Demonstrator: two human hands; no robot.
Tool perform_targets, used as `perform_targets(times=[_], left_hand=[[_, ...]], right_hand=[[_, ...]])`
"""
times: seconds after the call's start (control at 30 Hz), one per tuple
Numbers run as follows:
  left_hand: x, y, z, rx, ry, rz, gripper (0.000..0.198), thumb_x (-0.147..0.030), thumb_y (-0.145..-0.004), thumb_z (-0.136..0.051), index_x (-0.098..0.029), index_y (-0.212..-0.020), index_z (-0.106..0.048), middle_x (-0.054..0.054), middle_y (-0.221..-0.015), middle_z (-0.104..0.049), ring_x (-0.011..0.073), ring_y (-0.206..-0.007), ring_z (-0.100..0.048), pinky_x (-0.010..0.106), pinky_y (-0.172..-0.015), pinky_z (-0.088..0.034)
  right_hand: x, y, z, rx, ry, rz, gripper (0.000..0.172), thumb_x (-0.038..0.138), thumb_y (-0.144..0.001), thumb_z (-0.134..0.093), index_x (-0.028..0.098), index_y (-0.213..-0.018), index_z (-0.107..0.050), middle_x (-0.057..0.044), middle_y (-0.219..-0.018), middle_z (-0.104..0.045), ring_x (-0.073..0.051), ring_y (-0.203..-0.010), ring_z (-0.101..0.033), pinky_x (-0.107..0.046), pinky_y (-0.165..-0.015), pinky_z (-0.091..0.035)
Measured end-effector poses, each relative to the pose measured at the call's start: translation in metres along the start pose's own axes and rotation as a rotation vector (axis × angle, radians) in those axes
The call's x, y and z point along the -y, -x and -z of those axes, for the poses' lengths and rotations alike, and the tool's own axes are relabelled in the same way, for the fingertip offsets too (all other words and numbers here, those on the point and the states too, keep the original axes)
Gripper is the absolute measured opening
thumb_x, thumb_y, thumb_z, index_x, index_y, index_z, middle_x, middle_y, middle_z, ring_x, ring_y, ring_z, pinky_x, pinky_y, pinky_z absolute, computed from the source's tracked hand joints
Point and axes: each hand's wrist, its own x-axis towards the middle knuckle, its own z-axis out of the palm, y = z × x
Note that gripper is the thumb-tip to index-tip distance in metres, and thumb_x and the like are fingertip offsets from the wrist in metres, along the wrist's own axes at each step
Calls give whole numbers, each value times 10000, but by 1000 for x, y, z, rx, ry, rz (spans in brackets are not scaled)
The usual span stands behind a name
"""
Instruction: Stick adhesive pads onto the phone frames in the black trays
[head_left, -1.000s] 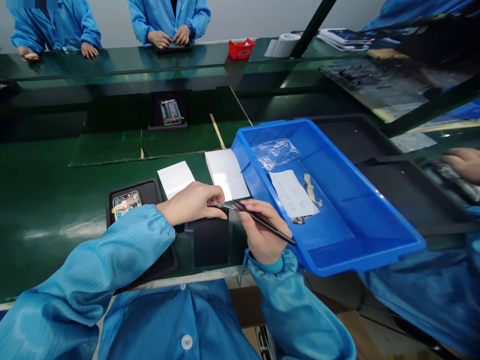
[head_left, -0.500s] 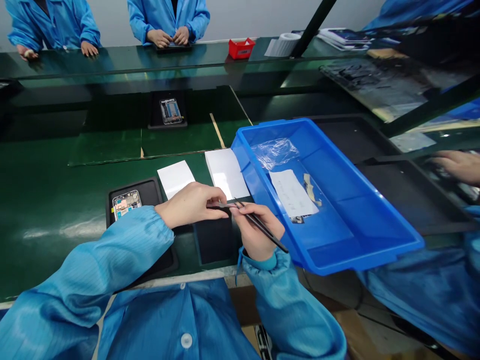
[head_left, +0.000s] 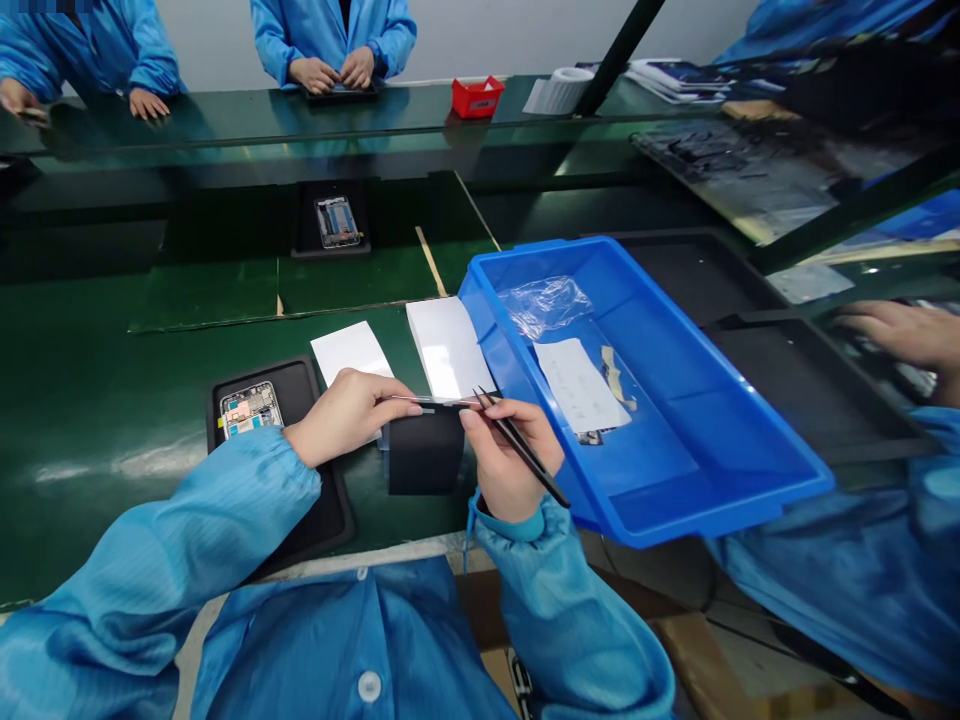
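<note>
My left hand [head_left: 349,412] is closed, its thumb and fingers pinching the left end of a thin, shiny edge. That edge appears to be the far side of a thin black rectangular panel [head_left: 426,458] in front of me; whether the panel touches the table I cannot tell. Black tweezers [head_left: 529,462] lie in my right hand [head_left: 517,455], tips pointing up and left. The thumb and fingertips of this hand also touch the right end of the edge. Just beyond my hands are a white card [head_left: 351,352] and a white stack of sheets [head_left: 450,340].
A blue bin [head_left: 675,440] at right holds paper, clear plastic and tape. At left, an opened phone [head_left: 251,408] sits in a black tray [head_left: 300,385]. Another phone [head_left: 337,222] lies farther back. Co-workers' hands are across the bench and at far right; a red box [head_left: 478,98] stands behind.
My left hand has drawn back to the left, widening the gap between my hands. The black panel now shows nearer the fingers, its near edge higher in view. The tweezers stay in my right hand.
</note>
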Motion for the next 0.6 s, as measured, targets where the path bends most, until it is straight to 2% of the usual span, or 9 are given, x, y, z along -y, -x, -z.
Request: perform_targets(times=[0.13,0.2,0.3,0.37,0.5,0.6], left_hand=[[-2,0,7,140,-2,68,328,-409,-937,-559,-152,-821,-727,-10,-673,-682,119,-623,-602,213,-580,-425],[-4,0,7,170,-68,51,372,-452,-960,-513,-158,-842,-708,-5,-697,-671,127,-644,-599,225,-587,-424],[-10,1,2,49,-278,-78,354,-504,-929,-567,-182,-1023,-679,41,-945,-710,186,-858,-637,285,-753,-470],[-15,1,-4,-22,-374,-166,346,-494,-920,-593,-187,-1064,-663,60,-1002,-706,209,-924,-637,317,-824,-471],[-20,-1,-14,-18,-271,-213,228,-372,-970,-551,-194,-1006,-688,35,-965,-719,166,-866,-659,268,-772,-485],[-19,-2,-16,-41,-150,-200,173,-328,-949,-596,-200,-973,-710,15,-946,-733,147,-851,-674,236,-753,-493]], right_hand=[[2,-1,1,-1,0,0,197,196,-760,-811,207,-815,-622,-8,-794,-731,-189,-728,-736,-295,-696,-591],[2,-1,1,-23,44,-3,190,210,-758,-816,202,-787,-628,-1,-763,-719,-179,-687,-720,-283,-659,-576],[0,3,0,-48,89,5,192,219,-751,-826,199,-773,-636,1,-756,-712,-178,-689,-714,-287,-671,-574],[-2,6,-2,-48,73,21,193,209,-747,-829,201,-777,-639,1,-765,-715,-178,-700,-720,-286,-682,-581],[-4,11,-4,-31,40,55,179,201,-761,-818,210,-791,-641,0,-781,-710,-181,-723,-728,-293,-701,-597],[-1,11,-1,-4,26,43,151,219,-792,-796,213,-832,-650,-15,-811,-723,-193,-745,-730,-320,-720,-603]])
